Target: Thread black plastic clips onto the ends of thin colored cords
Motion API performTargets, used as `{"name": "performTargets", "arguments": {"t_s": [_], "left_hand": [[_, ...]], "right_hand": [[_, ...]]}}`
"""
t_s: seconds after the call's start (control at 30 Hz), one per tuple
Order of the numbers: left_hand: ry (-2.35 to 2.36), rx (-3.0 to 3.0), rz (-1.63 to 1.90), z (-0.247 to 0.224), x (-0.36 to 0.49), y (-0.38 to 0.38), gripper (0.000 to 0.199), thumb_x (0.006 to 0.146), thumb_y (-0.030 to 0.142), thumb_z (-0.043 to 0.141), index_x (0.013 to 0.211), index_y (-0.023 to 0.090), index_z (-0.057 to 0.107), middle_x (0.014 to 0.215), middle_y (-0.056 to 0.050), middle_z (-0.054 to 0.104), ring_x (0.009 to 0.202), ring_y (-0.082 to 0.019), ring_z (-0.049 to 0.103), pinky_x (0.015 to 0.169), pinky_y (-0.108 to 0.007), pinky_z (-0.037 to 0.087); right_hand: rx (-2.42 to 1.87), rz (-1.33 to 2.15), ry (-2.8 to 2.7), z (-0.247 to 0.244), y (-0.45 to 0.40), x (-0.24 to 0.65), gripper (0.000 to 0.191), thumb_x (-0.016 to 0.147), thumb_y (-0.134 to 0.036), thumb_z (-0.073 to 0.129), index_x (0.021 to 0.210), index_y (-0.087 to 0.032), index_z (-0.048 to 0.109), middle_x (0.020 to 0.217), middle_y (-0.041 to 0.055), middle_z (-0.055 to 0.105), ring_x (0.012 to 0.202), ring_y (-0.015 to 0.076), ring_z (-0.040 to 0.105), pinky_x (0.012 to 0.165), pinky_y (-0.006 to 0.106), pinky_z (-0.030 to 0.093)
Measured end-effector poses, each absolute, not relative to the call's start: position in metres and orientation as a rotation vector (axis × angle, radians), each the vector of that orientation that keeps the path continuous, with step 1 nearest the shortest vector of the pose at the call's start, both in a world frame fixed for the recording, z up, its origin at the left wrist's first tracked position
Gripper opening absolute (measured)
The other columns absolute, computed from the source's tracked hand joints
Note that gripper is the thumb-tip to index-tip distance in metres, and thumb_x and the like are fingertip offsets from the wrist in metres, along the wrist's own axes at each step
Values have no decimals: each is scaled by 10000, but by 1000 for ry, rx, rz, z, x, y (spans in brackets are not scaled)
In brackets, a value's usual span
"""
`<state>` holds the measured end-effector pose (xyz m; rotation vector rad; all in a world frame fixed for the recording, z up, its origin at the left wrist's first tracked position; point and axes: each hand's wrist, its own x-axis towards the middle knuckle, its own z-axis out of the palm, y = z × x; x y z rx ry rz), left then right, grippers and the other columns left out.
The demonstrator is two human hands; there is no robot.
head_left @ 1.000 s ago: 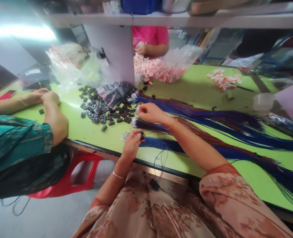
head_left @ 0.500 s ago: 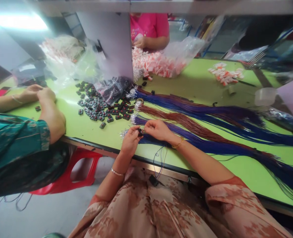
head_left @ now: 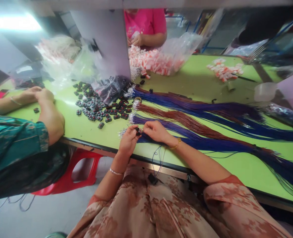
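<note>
Between the thumb and fingers of my left hand (head_left: pixel 128 138) is a small black plastic connector housing (head_left: pixel 138 131). My right hand (head_left: pixel 156 131) is closed in a pinch right beside it, on a thin wire whose end is at the housing. Thin wires (head_left: pixel 158 158) hang from there over the table edge, down to a black piece (head_left: pixel 152 178) at my lap. Under and behind my hands lie bundles of blue wires (head_left: pixel 198 143) and brown wires (head_left: pixel 171 115) with silvery terminal ends. Exactly how the wire meets the housing is too small to tell.
A pile of black housings (head_left: pixel 94 107) lies to the left, by a plastic bag (head_left: pixel 111 89). A co-worker's hands (head_left: pixel 43 94) are at the far left; another person in pink sits behind a heap of pink-white pieces (head_left: pixel 158 62). A grey upright panel (head_left: pixel 106 39) stands between.
The view has shifted slightly. Both hands stay together at the black housing, which is turned a little; the right fingers remain pinched close beside it.
</note>
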<state>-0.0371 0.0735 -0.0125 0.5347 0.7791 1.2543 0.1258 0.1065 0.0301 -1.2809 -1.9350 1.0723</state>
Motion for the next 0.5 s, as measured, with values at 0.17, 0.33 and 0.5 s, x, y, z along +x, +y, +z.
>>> {"name": "performTargets", "arguments": {"t_s": [0.17, 0.33, 0.5], "left_hand": [[794, 552, 1263, -11, -35, 73, 307, 703, 242, 777, 970, 175, 641, 850, -18, 660, 767, -104, 617, 733, -237, 497], [811, 563, 1270, -10, -34, 73, 303, 699, 248, 780, 959, 181, 641, 864, -16, 667, 771, -104, 623, 749, -245, 499], [817, 563, 1264, -8, -35, 73, 299, 687, 245, 787, 946, 185, 650, 872, -18, 678, 788, -107, 629, 763, -249, 501]], "right_hand": [[-1280, 1095, -1903, 26, 108, 127, 200, 758, -277, 493, 605, -161, 550, 539, -45, 482, 536, 87, 382, 545, 230, 280], [-1286, 1100, -1876, 24, 109, 127, 207, 762, -280, 489, 607, -162, 559, 532, -48, 479, 531, 86, 385, 539, 225, 284], [-1314, 1001, -1900, 28, 105, 126, 222, 781, -300, 501, 609, -166, 546, 535, -43, 489, 525, 87, 380, 540, 227, 276]]}}
